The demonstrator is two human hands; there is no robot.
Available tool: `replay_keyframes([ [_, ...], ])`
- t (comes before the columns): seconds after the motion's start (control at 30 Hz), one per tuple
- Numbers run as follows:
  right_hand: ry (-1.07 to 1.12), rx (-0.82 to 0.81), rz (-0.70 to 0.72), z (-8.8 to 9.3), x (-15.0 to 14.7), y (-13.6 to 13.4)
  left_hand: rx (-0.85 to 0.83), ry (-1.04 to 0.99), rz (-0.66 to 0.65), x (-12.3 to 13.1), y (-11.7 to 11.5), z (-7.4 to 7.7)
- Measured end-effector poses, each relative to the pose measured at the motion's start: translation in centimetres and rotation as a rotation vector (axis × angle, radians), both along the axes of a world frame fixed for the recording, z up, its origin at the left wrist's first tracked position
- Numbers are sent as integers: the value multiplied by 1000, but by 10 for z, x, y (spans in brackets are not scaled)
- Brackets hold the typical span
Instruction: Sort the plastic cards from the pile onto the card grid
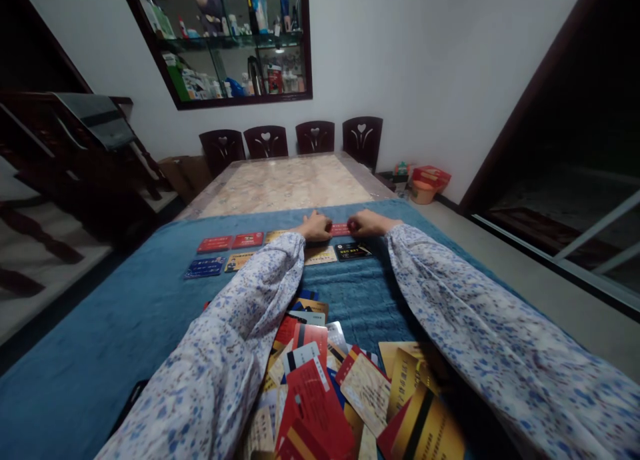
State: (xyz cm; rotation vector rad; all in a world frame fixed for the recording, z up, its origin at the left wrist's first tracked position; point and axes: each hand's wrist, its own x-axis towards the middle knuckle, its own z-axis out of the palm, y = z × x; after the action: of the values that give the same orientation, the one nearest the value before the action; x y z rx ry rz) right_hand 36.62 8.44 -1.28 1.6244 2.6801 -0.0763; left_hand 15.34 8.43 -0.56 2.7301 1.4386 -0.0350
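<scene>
Both arms in flowered sleeves reach far out over a blue cloth (100, 327). My left hand (315, 226) and my right hand (367, 224) pinch the two ends of a red card (341, 229) lying at the far end of a row. That row holds two red cards (231, 242) to the left. A second row nearer me has a blue card (205, 267), yellowish cards (320, 255) and a black card (353, 251). A loose heap of red, gold and white cards (320, 380) lies between my elbows.
Beyond the cloth the marble-patterned table top (285, 183) runs to several dark chairs (315, 137) against the wall. A glass-shelved niche (230, 40) hangs above. A dark stair rail (60, 153) stands left, a red basket (429, 180) on the floor right.
</scene>
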Motion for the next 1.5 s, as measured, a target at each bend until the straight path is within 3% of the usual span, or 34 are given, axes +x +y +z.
replay_keyframes([
  [0.43,16,-22,-51,-1,2,-2,60,17,-16,-8,-13,8],
  [0.83,-19,80,-65,17,4,-30,119,-45,-51,-67,-60,27],
  [1.17,0,177,40,39,-41,-70,147,-70,-31,-134,-109,35],
  [1.5,-3,222,203,43,-108,-105,173,-122,35,-200,-148,26],
])
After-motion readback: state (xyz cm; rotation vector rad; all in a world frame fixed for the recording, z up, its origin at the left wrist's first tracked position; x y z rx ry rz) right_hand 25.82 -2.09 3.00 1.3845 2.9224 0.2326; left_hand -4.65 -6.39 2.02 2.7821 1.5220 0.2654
